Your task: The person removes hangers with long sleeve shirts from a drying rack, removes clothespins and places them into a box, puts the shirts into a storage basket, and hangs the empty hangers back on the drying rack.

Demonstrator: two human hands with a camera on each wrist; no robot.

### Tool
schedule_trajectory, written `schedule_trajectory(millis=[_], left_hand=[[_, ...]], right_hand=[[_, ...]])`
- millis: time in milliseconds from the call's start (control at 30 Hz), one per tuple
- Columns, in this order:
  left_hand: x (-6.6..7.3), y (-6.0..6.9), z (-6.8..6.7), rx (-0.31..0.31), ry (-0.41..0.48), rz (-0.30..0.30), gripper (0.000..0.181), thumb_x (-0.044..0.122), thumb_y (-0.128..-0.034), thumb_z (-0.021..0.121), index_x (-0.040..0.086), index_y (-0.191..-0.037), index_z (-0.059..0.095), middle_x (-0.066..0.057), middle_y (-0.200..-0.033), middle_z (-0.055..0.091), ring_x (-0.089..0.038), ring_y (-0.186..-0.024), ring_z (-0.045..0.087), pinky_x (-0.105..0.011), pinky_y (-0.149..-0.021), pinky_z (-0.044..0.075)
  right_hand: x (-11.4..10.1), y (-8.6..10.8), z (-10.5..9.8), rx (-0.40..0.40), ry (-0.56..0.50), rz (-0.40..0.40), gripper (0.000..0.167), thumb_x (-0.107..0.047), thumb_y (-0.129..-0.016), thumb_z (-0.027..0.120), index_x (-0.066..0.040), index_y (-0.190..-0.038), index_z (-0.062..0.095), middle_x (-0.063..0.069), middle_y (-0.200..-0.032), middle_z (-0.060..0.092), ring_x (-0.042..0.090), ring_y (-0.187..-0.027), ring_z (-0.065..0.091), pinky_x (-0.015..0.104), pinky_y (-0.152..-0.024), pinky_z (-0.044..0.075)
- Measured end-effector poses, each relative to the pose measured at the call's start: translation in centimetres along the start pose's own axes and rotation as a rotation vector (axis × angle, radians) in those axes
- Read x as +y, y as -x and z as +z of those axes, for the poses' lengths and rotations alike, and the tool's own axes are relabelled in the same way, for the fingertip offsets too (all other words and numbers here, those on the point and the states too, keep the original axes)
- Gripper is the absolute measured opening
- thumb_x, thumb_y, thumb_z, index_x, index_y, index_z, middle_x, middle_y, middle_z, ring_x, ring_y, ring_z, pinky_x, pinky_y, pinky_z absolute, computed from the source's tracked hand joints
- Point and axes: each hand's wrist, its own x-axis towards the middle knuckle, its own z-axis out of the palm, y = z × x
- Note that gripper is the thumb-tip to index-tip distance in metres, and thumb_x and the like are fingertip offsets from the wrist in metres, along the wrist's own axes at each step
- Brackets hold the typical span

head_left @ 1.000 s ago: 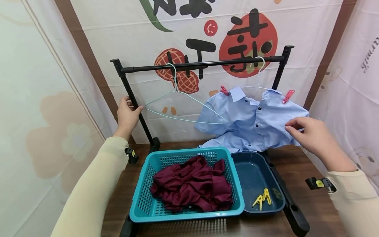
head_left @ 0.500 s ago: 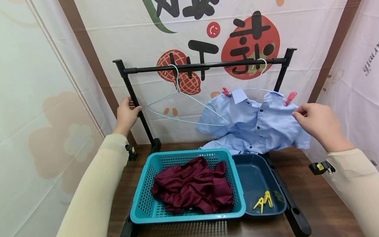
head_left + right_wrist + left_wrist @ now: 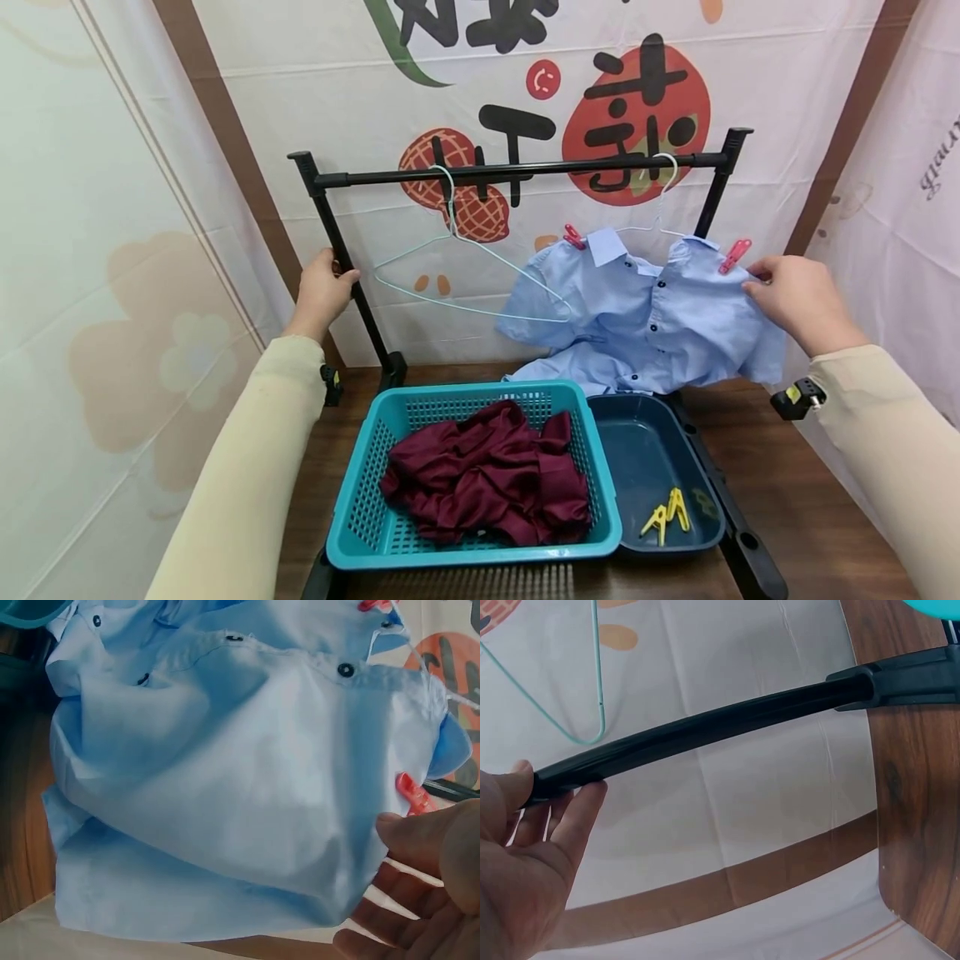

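**My right hand point(image 3: 804, 302) at a blue shirt point(image 3: 686, 312), my left hand point(image 3: 322, 290) on a black pole point(image 3: 367, 321)**

The shirt is thin, creased cotton-like cloth with dark round buttons, draped on a white hanger point(image 3: 663, 196) with a pink clothespin point(image 3: 735, 256) at each shoulder. The pole is smooth and tubular; the mint hanger point(image 3: 452, 218) beside it is a slim triangle. Maroon satiny fabric point(image 3: 487, 479) lies crumpled inside the perforated turquoise basket point(image 3: 480, 557).

The head view hides my lower right fingers; the right wrist view shows them loosely bent, spread apart below my thumb. Only the left wrist view shows my left fingertips under the pole, thumb opposite, gripping it lightly.

The shirt's shoulder edge lies right at my right thumb, just beside the clothespin. My thumb and fingers are slightly parted there; I cannot tell whether they pinch the cloth.
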Motion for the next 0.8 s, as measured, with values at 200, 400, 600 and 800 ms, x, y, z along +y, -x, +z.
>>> schedule_trajectory(millis=[200,400,600,800], left_hand=[[0.3,0.0,0.1,-0.022,0.000,-0.030,0.038,0.025,-0.1079,0.054,0.000,-0.136,0.046,-0.024,-0.130,0.056,-0.037,-0.110,0.060,-0.049,-0.087,0.053],[0.6,-0.1,-0.2,-0.043,0.000,-0.053,0.039,0.024,-0.1079,0.054,0.000,-0.138,0.046,-0.026,-0.132,0.054,-0.037,-0.107,0.061,-0.048,-0.088,0.054],[0.4,-0.1,-0.5,-0.053,0.056,-0.065,0.038,0.022,-0.1073,0.055,0.000,-0.138,0.047,-0.026,-0.134,0.053,-0.039,-0.114,0.061,-0.049,-0.093,0.056],[0.6,0.0,-0.4,-0.060,0.047,-0.056,0.039,0.024,-0.1079,0.054,-0.001,-0.138,0.047,-0.026,-0.133,0.054,-0.039,-0.113,0.061,-0.049,-0.093,0.056]], right_hand=[[0.5,0.0,0.7,0.057,-0.044,0.000,0.028,-0.012,-0.099,0.058,0.005,-0.119,0.068,0.035,-0.115,0.065,0.052,-0.103,0.058,0.063,-0.085,0.044],[0.2,-0.1,0.7,0.120,-0.010,-0.046,0.024,-0.007,-0.097,0.057,0.005,-0.112,0.072,0.034,-0.113,0.067,0.050,-0.095,0.061,0.061,-0.079,0.045],[-0.8,0.1,0.2,0.067,0.047,-0.066,0.022,-0.005,-0.095,0.057,0.006,-0.108,0.071,0.035,-0.108,0.067,0.047,-0.086,0.061,0.059,-0.070,0.047],[-1.4,0.0,-0.5,0.042,0.074,-0.066,0.020,-0.006,-0.090,0.058,0.005,-0.098,0.072,0.030,-0.097,0.069,0.045,-0.085,0.061,0.059,-0.068,0.048]])
